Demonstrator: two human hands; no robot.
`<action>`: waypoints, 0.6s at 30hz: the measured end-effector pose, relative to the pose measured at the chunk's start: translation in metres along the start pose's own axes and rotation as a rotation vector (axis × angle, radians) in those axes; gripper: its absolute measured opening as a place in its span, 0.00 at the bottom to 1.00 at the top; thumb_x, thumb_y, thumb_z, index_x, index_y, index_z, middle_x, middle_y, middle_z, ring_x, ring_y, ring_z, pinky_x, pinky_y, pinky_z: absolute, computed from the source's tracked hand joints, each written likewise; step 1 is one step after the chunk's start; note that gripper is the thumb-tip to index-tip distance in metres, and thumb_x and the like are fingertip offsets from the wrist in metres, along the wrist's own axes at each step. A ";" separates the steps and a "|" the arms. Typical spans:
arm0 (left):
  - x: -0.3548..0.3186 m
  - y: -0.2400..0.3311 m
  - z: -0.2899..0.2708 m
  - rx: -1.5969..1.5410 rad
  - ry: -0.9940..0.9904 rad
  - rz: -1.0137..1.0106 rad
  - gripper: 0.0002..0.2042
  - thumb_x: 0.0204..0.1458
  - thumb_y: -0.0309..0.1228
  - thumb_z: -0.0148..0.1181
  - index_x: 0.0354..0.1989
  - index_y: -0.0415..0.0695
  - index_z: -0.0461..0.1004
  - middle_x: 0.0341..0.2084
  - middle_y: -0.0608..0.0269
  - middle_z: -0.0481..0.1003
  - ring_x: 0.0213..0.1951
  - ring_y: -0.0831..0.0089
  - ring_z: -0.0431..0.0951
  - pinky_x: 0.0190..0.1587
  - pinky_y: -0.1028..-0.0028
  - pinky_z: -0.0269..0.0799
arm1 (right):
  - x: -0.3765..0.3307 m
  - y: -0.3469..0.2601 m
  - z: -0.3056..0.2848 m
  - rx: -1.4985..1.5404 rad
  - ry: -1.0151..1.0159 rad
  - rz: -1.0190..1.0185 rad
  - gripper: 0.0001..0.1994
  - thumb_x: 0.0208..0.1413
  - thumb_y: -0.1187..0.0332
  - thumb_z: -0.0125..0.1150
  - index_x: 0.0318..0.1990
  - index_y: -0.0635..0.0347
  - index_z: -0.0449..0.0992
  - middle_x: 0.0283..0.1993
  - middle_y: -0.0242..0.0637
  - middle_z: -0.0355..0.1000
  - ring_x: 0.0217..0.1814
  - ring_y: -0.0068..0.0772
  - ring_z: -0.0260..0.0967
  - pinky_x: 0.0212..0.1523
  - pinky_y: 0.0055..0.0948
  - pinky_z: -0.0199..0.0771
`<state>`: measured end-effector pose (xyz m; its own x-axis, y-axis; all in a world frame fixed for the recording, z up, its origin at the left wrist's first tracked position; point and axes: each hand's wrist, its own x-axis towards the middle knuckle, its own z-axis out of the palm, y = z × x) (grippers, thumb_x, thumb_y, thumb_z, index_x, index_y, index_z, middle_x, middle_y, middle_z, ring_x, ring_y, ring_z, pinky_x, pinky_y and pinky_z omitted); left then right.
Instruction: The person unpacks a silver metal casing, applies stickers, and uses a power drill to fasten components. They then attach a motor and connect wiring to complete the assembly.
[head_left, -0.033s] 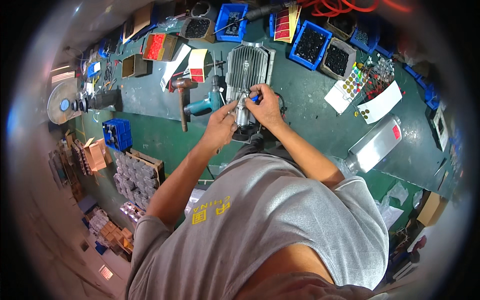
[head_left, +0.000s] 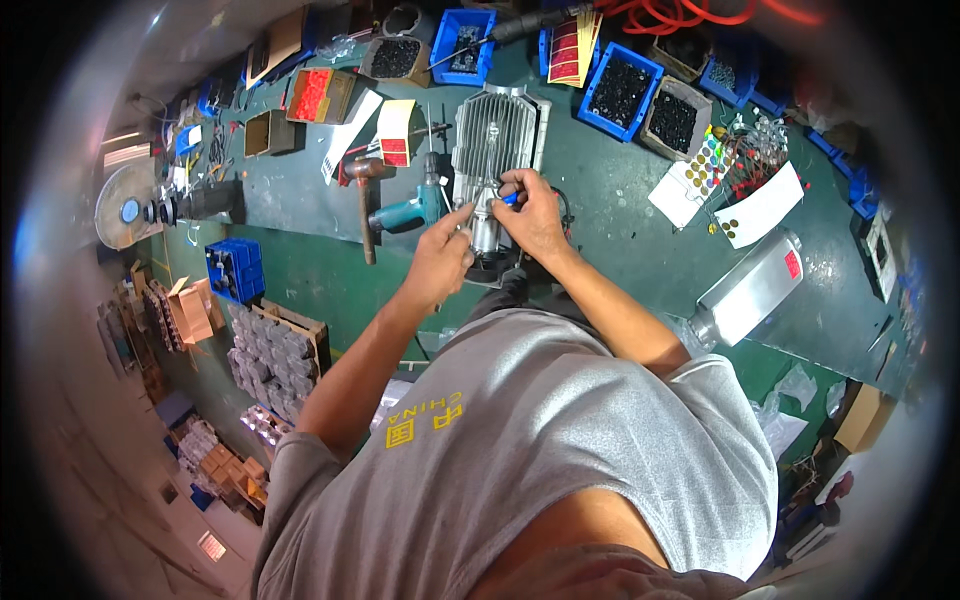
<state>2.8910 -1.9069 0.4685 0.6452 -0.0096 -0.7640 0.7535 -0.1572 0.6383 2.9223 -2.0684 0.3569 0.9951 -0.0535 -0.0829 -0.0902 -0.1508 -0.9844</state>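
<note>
A ribbed grey aluminium housing (head_left: 495, 135) lies on the green bench (head_left: 620, 210) straight ahead. At its near end stands a small silver cylindrical part (head_left: 484, 235). My left hand (head_left: 440, 258) pinches this part from the left with its fingertips. My right hand (head_left: 533, 218) is closed around a small blue-handled tool (head_left: 510, 198) whose tip points at the same spot. Whether the tip touches the part is hidden by my fingers. Both forearms reach forward over my grey shirt.
A teal power drill (head_left: 405, 213) and a hammer (head_left: 364, 205) lie left of my hands. Blue bins (head_left: 620, 92) of black small parts line the back. A long silver casing (head_left: 750, 290) and white sheets (head_left: 765, 205) lie on the right. Left of the bench are a fan (head_left: 126, 208), a blue crate (head_left: 235, 268) and stacked metal parts (head_left: 275, 350).
</note>
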 end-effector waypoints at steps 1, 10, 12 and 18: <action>-0.002 -0.005 0.001 -0.031 0.008 0.011 0.23 0.68 0.31 0.48 0.72 0.50 0.62 0.18 0.70 0.66 0.10 0.83 0.58 0.12 0.78 0.56 | -0.004 -0.001 -0.003 0.004 0.008 -0.024 0.17 0.45 0.74 0.71 0.43 0.62 0.75 0.37 0.37 0.74 0.38 0.35 0.70 0.41 0.36 0.74; -0.011 -0.016 0.015 -0.121 0.011 0.011 0.23 0.67 0.30 0.48 0.71 0.52 0.64 0.20 0.70 0.66 0.13 0.84 0.56 0.14 0.79 0.52 | -0.025 0.010 -0.004 -0.024 0.085 -0.171 0.15 0.44 0.77 0.71 0.42 0.62 0.77 0.46 0.42 0.68 0.48 0.44 0.70 0.50 0.36 0.73; -0.009 -0.017 0.016 -0.081 0.020 0.039 0.23 0.66 0.29 0.49 0.70 0.50 0.65 0.20 0.70 0.66 0.15 0.84 0.59 0.15 0.79 0.54 | -0.028 0.012 -0.003 -0.043 0.123 -0.138 0.15 0.44 0.78 0.71 0.42 0.62 0.77 0.47 0.43 0.68 0.50 0.45 0.69 0.49 0.37 0.73; -0.002 -0.032 0.009 0.118 0.070 0.204 0.22 0.64 0.26 0.51 0.67 0.45 0.69 0.23 0.69 0.69 0.23 0.83 0.68 0.25 0.78 0.64 | -0.028 0.007 -0.007 -0.102 0.063 -0.251 0.10 0.49 0.80 0.66 0.40 0.64 0.78 0.45 0.47 0.69 0.47 0.49 0.71 0.48 0.39 0.74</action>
<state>2.8647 -1.9108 0.4487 0.7929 0.0146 -0.6092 0.5893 -0.2731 0.7604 2.8936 -2.0749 0.3532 0.9826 -0.0629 0.1745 0.1521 -0.2655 -0.9521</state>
